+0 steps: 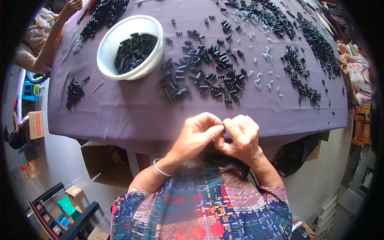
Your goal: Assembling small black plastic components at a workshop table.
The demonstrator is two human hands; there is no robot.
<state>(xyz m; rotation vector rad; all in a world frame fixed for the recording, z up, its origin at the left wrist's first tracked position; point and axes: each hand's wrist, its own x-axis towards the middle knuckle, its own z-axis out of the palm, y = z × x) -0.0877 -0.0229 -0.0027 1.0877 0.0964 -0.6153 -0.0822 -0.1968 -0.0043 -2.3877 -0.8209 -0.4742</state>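
In the head view, the left hand [198, 130] and the right hand [242, 136] are meeting just off the near edge of the purple tablecloth [140, 118], thumbs and forefingers closing on a small dark piece [224, 124] that the fingertips are mostly hiding. It is probably weighing very little and, if it is hard plastic like the loose black pieces [228, 98] appear to be, is likely staying stiff but turning easily in a pinch; opposite sides near its ends would be giving the surest hold. Beyond, a white bowl [110, 47] is holding a heap of black parts [136, 52], well below its rim. Below the table, an open cardboard box [106, 170] is standing in shadow, its contents too dark to tell.
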